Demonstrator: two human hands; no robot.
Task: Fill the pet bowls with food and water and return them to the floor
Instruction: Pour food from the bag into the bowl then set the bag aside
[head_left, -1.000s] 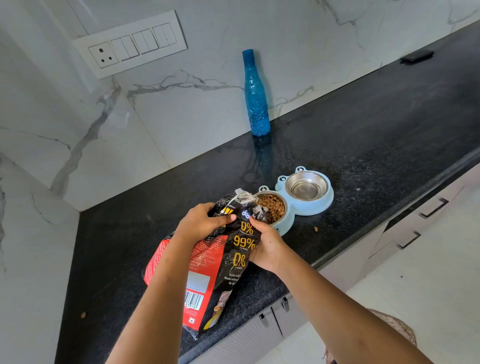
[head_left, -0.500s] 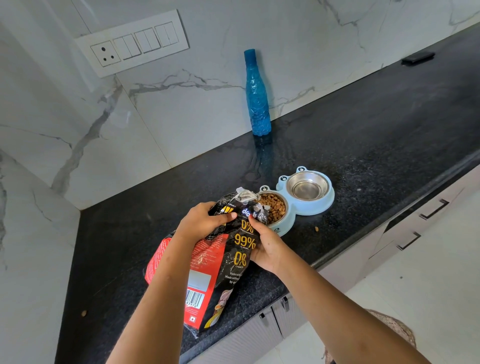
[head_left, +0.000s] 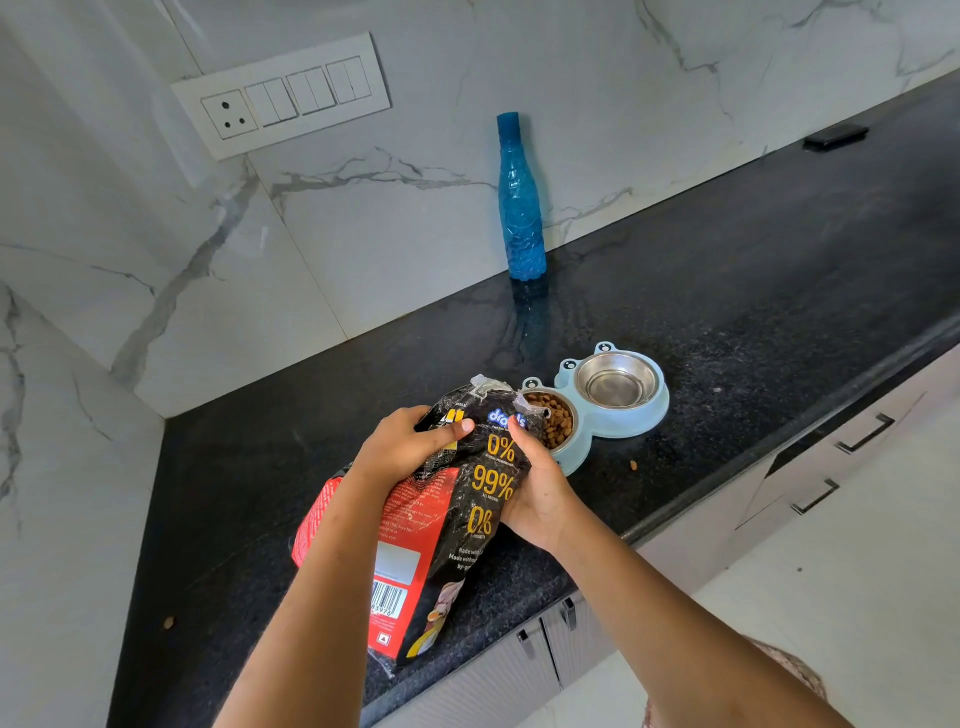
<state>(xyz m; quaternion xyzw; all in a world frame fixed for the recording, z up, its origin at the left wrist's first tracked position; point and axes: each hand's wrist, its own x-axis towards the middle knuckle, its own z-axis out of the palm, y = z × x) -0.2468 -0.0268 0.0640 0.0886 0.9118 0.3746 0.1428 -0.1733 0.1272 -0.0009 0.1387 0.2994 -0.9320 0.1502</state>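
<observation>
— How were the hands found, taken from the left?

— The left hand (head_left: 410, 447) was closed over the upper left side of the food bag (head_left: 441, 514), thumb laid across the front. The right hand (head_left: 535, 493) was clamped on the bag's right edge, fingers wrapped behind. The bag was held tilted near the front edge of the countertop (head_left: 779, 291), its long axis run from the lower left up toward the torn mouth, which was pointed up and right at the feeder.

— And the feeder itself?

— The blue double feeder (head_left: 613, 426) was seen just right of the bag's mouth, close to the front edge. Its near bowl (head_left: 553, 421) was filled with kibble; the far bowl (head_left: 618, 382) was seen bare steel, with no water visible. One stray kibble (head_left: 633, 464) was left on the counter beside it.

— So what was the next move judged to depend on?

— On the water bottle (head_left: 519, 197), stood upright at the back edge against the wall, well apart from both hands, beyond and slightly right of them. The right hand was judged the nearer, once the bag was released.
</observation>
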